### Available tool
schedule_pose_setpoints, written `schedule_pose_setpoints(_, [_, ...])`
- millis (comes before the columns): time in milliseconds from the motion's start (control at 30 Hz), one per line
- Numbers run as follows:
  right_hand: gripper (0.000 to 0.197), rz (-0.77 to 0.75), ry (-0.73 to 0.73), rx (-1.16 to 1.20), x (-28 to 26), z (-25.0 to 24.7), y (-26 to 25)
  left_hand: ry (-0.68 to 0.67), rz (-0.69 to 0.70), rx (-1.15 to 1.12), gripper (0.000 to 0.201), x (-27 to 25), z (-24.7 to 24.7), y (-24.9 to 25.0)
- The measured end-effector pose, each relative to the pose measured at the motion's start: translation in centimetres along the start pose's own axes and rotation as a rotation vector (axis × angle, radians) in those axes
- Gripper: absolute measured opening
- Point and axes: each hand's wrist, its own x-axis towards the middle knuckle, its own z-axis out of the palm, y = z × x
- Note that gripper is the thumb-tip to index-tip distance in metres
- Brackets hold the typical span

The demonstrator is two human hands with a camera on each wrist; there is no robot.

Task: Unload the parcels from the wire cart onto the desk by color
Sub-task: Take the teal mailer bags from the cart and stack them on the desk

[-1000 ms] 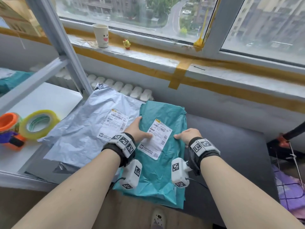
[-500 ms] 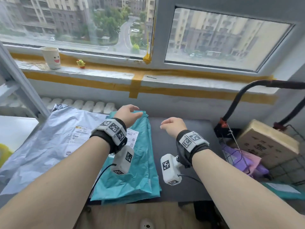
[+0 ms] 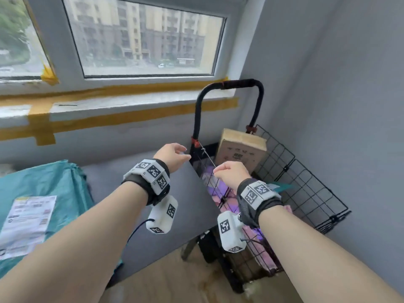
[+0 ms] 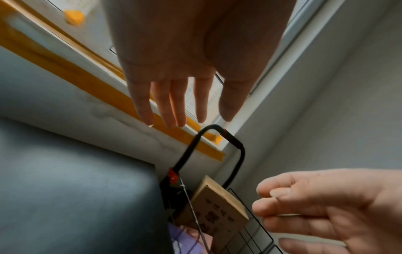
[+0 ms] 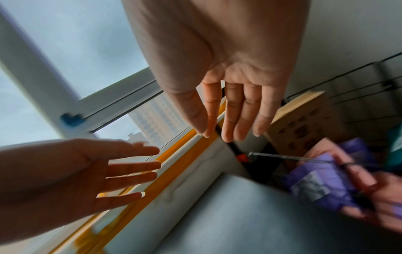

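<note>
Both hands hang empty over the counter (image 3: 166, 217) edge, reaching toward the wire cart (image 3: 306, 189) at 3 o'clock. The left hand (image 3: 172, 155) has a wide, straight-fingered grip; the right hand (image 3: 231, 173) has a loose, relaxed grip. A brown box (image 3: 240, 154) and purple parcels (image 3: 220, 193) sit in the cart; a teal parcel (image 3: 43, 193) lies on the counter at 9 o'clock.
</note>
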Motion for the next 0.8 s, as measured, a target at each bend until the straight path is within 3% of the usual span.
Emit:
schedule_pose_setpoints(167, [0.03, 0.127, 0.067, 0.08, 4.6, -6.4, 8.4, -0.071, 0.027, 0.048, 0.037, 4.0, 8.9, 4.5])
schedule_pose_setpoints(367, [0.028, 0.253, 0.054, 0.138, 13.4, -14.6, 21.1, -0.126, -0.046, 0.07, 0.039, 10.7, 22.0, 9.5])
schedule_pose_setpoints(467, [0.013, 0.35, 0.012, 0.154, 17.9, -17.7, 27.2, -0.142, -0.096, 0.106, 0.035, 14.3, 28.4, 11.8])
schedule_pose_setpoints(533, [0.017, 0.4, -0.04, 0.114, 20.5, -18.8, 30.6, -0.16, -0.139, 0.131, 0.036, 16.3, 31.9, 12.7])
schedule_pose_setpoints(600, [0.008, 0.448, -0.128, 0.093, 22.8, -19.5, 33.1, -0.183, -0.194, 0.141, 0.038, 18.0, 34.9, 12.7])
schedule_pose_setpoints(800, [0.018, 0.525, -0.268, 0.132, 27.0, -18.4, 37.1, -0.21, -0.316, 0.203, 0.031, 21.5, 39.4, 10.5])
